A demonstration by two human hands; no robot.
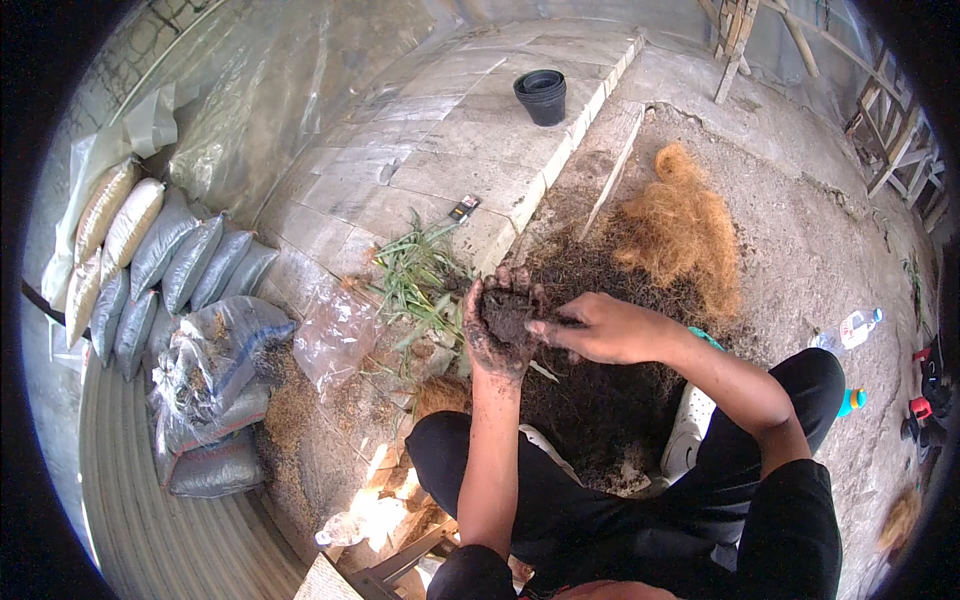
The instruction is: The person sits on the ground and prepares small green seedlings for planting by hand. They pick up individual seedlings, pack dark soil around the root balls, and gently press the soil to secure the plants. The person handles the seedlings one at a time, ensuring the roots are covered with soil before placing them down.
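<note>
My left hand (492,345), dirty with soil, is turned palm up and cupped around a clump of dark soil (506,314). From the right, my right hand (600,330) reaches over to it, its thumb and curled fingers closed at the clump's edge. Whether anything small is pinched between those fingers is hidden. Just left of my left hand lie green plants with long narrow leaves (415,265). Loose dark soil (590,400) covers the ground beneath both hands and between my feet.
A heap of brown coconut fibre (685,225) lies beyond the soil, and stacked black pots (541,96) stand farther off. Filled sacks (195,255) are piled at the left, near a clear plastic bag (335,335). A plastic bottle (858,328) lies at the right.
</note>
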